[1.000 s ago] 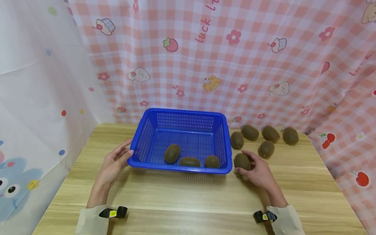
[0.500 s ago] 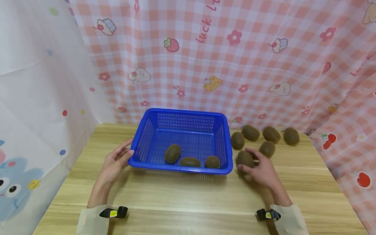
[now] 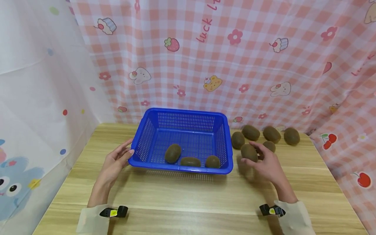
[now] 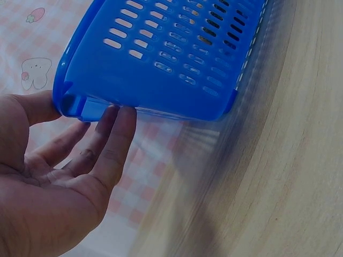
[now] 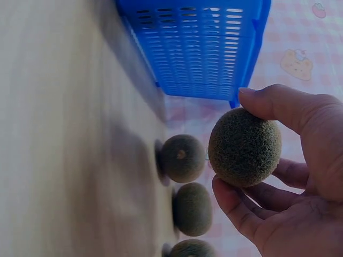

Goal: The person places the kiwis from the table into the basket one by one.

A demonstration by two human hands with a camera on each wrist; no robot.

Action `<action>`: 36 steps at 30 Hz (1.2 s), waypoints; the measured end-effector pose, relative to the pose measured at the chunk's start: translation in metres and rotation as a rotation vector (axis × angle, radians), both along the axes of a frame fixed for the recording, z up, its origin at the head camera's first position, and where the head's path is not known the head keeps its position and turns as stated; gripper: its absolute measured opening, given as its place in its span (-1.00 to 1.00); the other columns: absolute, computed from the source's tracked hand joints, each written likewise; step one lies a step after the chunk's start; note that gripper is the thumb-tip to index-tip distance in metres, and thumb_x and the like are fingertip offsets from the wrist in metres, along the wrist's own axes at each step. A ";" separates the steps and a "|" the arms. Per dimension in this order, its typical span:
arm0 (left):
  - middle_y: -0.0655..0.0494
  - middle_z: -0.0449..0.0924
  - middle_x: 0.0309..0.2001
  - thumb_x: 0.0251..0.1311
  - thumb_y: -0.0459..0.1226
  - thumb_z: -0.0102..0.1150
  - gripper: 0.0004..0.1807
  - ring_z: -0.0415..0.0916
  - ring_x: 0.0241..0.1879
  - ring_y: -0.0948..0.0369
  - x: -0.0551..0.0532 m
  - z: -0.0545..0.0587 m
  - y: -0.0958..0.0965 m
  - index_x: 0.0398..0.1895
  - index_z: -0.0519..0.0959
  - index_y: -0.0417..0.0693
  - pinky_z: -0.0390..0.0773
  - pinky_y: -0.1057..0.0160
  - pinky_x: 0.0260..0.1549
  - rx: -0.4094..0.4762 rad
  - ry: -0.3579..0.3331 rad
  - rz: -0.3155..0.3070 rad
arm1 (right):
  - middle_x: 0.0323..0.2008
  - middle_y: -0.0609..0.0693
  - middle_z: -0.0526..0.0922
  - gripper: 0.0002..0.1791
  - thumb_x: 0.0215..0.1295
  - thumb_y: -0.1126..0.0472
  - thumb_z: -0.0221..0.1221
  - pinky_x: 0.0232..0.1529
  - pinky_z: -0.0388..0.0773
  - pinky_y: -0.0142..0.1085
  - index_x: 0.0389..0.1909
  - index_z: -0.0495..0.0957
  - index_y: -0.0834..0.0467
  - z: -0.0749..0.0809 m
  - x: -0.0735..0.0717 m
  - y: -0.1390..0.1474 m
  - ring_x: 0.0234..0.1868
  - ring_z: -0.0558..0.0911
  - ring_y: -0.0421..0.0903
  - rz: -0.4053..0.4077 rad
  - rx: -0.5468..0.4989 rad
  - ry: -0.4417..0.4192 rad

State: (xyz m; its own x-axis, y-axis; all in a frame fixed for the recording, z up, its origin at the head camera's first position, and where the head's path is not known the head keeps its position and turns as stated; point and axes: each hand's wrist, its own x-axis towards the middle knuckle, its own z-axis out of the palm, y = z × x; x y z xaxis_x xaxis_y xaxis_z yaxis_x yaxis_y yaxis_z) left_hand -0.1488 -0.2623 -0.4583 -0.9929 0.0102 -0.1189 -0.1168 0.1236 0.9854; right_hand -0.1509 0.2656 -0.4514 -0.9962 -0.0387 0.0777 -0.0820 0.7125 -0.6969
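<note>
My left hand (image 3: 113, 164) grips the left end of a blue plastic basket (image 3: 194, 140), thumb on the rim and fingers against the outer wall, as the left wrist view shows. Inside the basket, three brown kiwis lie near its front side, one of them a kiwi (image 3: 172, 153) standing out at centre. To the right of the basket, my right hand (image 3: 267, 164) pinches another kiwi (image 5: 245, 147) between thumb and fingers. That kiwi is up off the table, its shadow falling below it in the head view.
Several loose kiwis, among them a kiwi (image 3: 291, 136) farthest right, lie on the wooden table (image 3: 188, 202) behind and beside my right hand. A pink checked curtain (image 3: 188, 58) hangs right behind the table; a white printed cloth (image 3: 44, 98) hangs at the left.
My right hand has lifted the kiwi from the table and moved it a little to the right, away from the basket. My left hand and the basket have stayed put.
</note>
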 end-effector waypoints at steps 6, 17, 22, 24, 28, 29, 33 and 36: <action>0.35 0.59 0.01 0.48 -0.05 0.15 -0.36 0.60 -0.03 0.39 0.000 0.001 0.001 0.57 0.29 0.12 0.67 0.39 -0.01 0.005 0.002 0.001 | 0.33 0.27 0.52 -0.17 0.26 -0.09 0.42 0.14 0.60 0.16 0.46 0.37 0.15 0.009 -0.003 -0.001 0.18 0.62 0.26 0.009 0.022 0.048; 0.41 0.57 0.04 0.49 -0.05 0.15 -0.29 0.58 -0.01 0.50 -0.001 0.001 0.002 0.54 0.26 -0.24 0.66 0.44 0.00 0.023 -0.008 0.005 | 0.30 0.21 0.55 -0.22 0.23 0.00 0.46 -0.05 0.65 -0.27 0.43 0.42 0.11 0.026 -0.008 -0.007 0.07 0.65 0.13 0.031 0.036 0.157; 0.37 0.60 -0.01 0.50 -0.10 0.14 -0.35 0.61 -0.04 0.48 -0.001 0.002 0.002 0.45 0.31 -0.37 0.66 0.44 0.00 0.042 -0.012 0.011 | 0.32 0.19 0.54 -0.20 0.23 -0.03 0.46 -0.01 0.63 -0.28 0.44 0.42 0.12 0.035 -0.010 -0.012 0.16 0.60 0.10 0.049 0.033 0.182; 0.36 0.63 -0.07 0.49 -0.11 0.15 -0.38 0.63 -0.08 0.47 -0.001 0.002 0.002 0.38 0.35 -0.41 0.67 0.44 -0.02 0.049 -0.021 0.017 | 0.32 0.19 0.55 -0.21 0.22 -0.02 0.46 0.04 0.65 -0.14 0.43 0.42 0.13 0.038 -0.011 -0.014 0.19 0.59 0.12 0.058 0.027 0.196; 0.34 0.65 -0.15 0.50 -0.12 0.14 -0.45 0.64 -0.13 0.44 -0.001 0.002 0.002 0.27 0.38 -0.43 0.68 0.44 -0.06 0.038 -0.035 0.021 | 0.29 0.20 0.57 -0.21 0.21 0.00 0.48 0.08 0.64 0.04 0.42 0.43 0.14 0.044 -0.012 -0.017 0.20 0.60 0.13 0.062 0.015 0.218; 0.33 0.65 -0.15 0.51 -0.11 0.13 -0.45 0.64 -0.13 0.44 -0.001 0.002 0.002 0.26 0.38 -0.43 0.68 0.44 -0.06 0.031 -0.036 0.018 | 0.28 0.19 0.58 -0.21 0.21 0.00 0.48 0.08 0.64 0.04 0.42 0.43 0.14 0.045 -0.012 -0.018 0.19 0.61 0.13 0.061 0.017 0.220; 0.28 0.63 -0.15 0.55 -0.12 0.06 -0.47 0.63 -0.14 0.43 -0.002 0.004 0.005 0.25 0.36 -0.45 0.67 0.44 -0.06 0.017 -0.037 0.010 | 0.28 0.19 0.58 -0.20 0.20 -0.01 0.48 0.11 0.63 0.06 0.43 0.43 0.14 0.051 -0.012 -0.022 0.18 0.61 0.14 0.065 0.013 0.222; 0.28 0.62 -0.18 0.56 -0.14 0.04 -0.50 0.61 -0.16 0.44 -0.002 0.005 0.008 0.23 0.35 -0.46 0.66 0.44 -0.08 0.025 -0.043 0.018 | 0.30 0.20 0.57 -0.19 0.20 -0.02 0.48 0.15 0.61 0.12 0.44 0.42 0.14 0.055 -0.013 -0.024 0.20 0.61 0.17 0.074 0.002 0.216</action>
State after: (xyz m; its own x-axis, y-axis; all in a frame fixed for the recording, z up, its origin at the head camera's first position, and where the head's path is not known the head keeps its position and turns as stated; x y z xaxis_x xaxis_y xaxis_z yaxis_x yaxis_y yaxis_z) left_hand -0.1506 -0.2546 -0.4531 -0.9869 -0.0040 -0.1610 -0.1606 0.0968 0.9823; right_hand -0.1638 0.2413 -0.3967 -0.9509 -0.1112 0.2889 -0.2812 0.7003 -0.6562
